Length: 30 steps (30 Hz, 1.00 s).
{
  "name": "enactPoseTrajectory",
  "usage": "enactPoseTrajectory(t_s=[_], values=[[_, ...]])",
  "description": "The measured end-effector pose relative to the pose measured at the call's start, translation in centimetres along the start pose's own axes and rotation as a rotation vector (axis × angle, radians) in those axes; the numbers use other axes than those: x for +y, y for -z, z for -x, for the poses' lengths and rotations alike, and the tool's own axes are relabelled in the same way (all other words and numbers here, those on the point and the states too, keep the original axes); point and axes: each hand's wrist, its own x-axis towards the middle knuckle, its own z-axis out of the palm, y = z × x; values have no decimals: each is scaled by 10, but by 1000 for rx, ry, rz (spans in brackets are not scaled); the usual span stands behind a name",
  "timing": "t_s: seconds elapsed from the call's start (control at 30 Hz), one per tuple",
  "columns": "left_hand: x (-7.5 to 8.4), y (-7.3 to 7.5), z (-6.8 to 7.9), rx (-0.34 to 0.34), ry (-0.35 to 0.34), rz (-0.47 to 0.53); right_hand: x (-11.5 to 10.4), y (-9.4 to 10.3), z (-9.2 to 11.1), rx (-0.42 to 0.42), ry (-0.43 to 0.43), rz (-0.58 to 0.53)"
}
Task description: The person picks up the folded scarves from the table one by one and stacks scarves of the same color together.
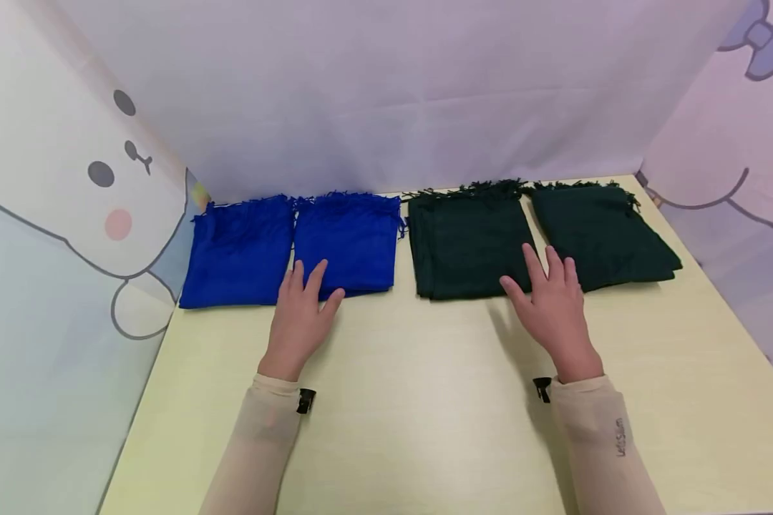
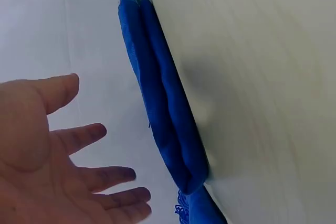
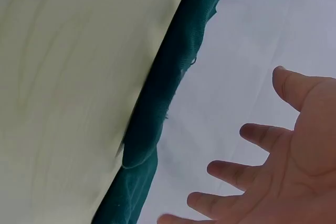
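Two folded blue fringed scarves lie at the back left of the table, an outer one [image 1: 238, 254] and an inner one [image 1: 354, 243]. To their right are two folded dark green fringed scarves, one near the middle [image 1: 477, 247] and one at the far right [image 1: 602, 232]. My left hand [image 1: 303, 315] hovers with spread fingers by the front edges of the blue pair; the left wrist view shows its palm apart from the blue fold [image 2: 163, 93]. My right hand [image 1: 554, 307], fingers also spread, hovers before the green pair, apart from the green fold [image 3: 163, 87] in the right wrist view.
The pale wooden table [image 1: 425, 415] extends in front of the scarves. A light cloth backdrop [image 1: 386, 100] rises right behind them, and printed cartoon panels stand at the left and right sides.
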Motion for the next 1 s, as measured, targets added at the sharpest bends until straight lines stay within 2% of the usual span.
enactPoseTrajectory(t_s=[0.17, 0.27, 0.37, 0.5, 0.63, 0.73, 0.83, 1.0], values=[[9, -8, -4, 57, -19, 179, 7, 2, -4, -9, -8, -39], [20, -15, -7, 39, -15, 358, 14, 5, -7, -9, -38, -56], [33, -23, -11, -79, 23, 563, 23, 8, -11, -34, -97, -79], [52, -35, -17, -264, 141, 789, 38, 14, -20, -146, -213, -204], [67, -48, -23, -332, 233, 937, 48, 20, -29, -245, -327, -388], [74, -58, -29, -365, 287, 994, 52, 22, -35, -277, -385, -485], [81, -64, -37, -378, 325, 976, 54, 21, -40, -292, -406, -527], [90, -72, -50, -396, 329, 896, 57, 17, -46, -296, -390, -478]])
